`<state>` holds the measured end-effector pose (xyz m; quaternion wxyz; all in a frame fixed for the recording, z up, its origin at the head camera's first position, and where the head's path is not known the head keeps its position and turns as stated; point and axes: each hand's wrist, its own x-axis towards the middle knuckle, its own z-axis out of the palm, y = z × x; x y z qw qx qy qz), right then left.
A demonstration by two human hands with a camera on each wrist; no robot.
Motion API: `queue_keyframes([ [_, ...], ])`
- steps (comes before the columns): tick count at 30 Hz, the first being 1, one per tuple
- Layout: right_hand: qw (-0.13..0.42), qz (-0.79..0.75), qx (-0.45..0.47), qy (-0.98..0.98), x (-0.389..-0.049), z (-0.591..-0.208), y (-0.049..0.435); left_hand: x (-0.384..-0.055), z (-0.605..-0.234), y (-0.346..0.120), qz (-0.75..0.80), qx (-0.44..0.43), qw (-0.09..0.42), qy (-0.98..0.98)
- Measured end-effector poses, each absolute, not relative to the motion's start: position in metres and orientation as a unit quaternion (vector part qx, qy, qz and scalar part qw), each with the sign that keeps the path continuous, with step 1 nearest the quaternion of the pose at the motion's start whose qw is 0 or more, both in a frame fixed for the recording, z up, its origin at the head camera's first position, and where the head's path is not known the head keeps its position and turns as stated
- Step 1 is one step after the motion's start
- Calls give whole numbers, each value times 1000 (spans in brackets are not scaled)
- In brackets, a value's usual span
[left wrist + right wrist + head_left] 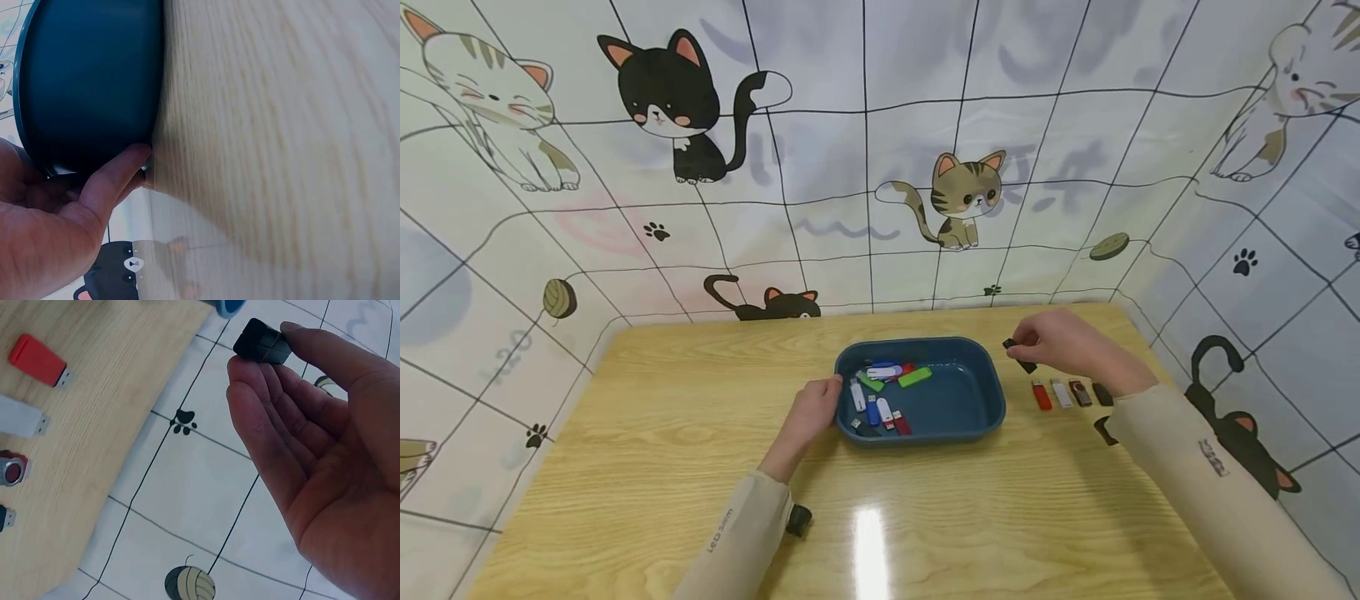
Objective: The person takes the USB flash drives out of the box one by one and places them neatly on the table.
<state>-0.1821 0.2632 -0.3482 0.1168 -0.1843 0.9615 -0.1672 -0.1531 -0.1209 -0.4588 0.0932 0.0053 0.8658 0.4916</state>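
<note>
My left hand [808, 412] holds the left end of a dark blue tray [958, 439], its fingers against the outer wall [94, 81] in the left wrist view. Inside the tray, mostly in its left half, lie several USB sticks, among them a bright green one [915, 377], a blue one [872, 411] and a dark red one [902, 423]. Beyond the tray's right side, my right hand [1060, 343] pinches a black USB stick [262, 342] between thumb and fingertips, raised above the table.
Right of the tray, a row of USB sticks lies on the wooden table [700, 467]: red [1041, 395], white [1061, 393], a swivel one with a metal cover [1080, 392] and black [1102, 394]. A cat-patterned cloth [850, 208] hangs around the table's back and sides.
</note>
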Motion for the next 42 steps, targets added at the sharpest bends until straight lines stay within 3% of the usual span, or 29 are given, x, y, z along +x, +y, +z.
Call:
queue_keyframes([
  [23, 99, -171, -73, 977, -169, -375, 350, -151, -460, -121, 486, 2, 96, 869],
  [33, 139, -161, 5, 977, -166, -386, 380, -152, -459, -120, 483, 5, 94, 871],
  [42, 155, -154, 20, 976, -162, -402, 401, -151, -457, -119, 480, 5, 93, 873],
])
